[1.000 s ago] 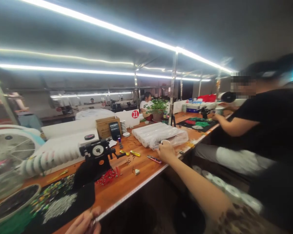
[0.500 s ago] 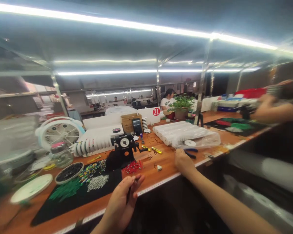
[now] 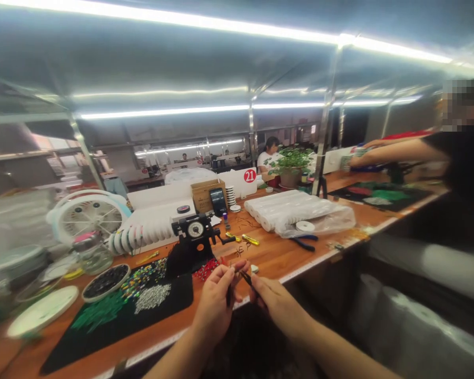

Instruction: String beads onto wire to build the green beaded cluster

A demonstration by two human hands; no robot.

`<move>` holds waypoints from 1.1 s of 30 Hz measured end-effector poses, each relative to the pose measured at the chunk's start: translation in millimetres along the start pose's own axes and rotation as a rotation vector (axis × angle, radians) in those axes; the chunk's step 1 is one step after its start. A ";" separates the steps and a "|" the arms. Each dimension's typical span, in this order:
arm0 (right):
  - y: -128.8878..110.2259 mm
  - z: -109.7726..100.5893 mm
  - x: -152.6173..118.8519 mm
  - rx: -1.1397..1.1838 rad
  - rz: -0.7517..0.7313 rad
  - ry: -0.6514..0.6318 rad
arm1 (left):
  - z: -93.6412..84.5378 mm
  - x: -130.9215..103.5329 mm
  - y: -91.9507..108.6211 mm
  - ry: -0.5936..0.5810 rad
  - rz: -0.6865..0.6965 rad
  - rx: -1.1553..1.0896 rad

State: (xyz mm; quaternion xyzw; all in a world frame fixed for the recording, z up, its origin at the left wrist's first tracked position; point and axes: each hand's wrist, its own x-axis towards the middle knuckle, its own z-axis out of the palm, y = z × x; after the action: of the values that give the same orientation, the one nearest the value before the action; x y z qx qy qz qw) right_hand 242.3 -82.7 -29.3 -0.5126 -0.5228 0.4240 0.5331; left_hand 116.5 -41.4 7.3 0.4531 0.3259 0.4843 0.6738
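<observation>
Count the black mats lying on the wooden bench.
2. The near mat lies left of the left hand; the far mat lies at the right, beside the co-worker in black. Clutter might hide others.

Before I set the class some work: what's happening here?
A person's right hand grips a slim dark object, its tip close to the left hand, at the edge of the bench; its kind is unclear. A black machine with a dial stands beyond them, and pliers lie to the right. Farther right, a co-worker reaches over the bench.
</observation>
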 end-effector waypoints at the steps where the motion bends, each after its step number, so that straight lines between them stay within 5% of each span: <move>1: 2.0 0.5 2.8 -0.015 -0.012 0.007 | -0.8 2.2 -2.5 -0.038 0.002 -0.021; 20: 17.1 -4.1 31.9 -0.012 -0.097 0.083 | 2.8 35.1 -21.4 -0.079 -0.019 -0.084; 26: 24.4 -54.4 66.2 -0.838 -0.022 0.278 | 9.0 65.3 -24.3 -0.004 0.002 -0.058; 30: 29.2 -85.2 97.1 -1.056 0.037 0.329 | 6.8 85.7 -31.2 0.074 -0.027 0.005; 33: 27.0 -84.6 118.3 -1.147 0.014 0.311 | 3.2 88.8 -34.4 0.089 -0.034 0.021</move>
State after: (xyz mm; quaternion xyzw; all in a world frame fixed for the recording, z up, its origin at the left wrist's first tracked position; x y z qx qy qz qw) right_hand 339.5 28.5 -35.4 -0.7783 -0.5808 -0.0027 0.2387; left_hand 159.9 37.7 -23.4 0.4324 0.3682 0.4890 0.6621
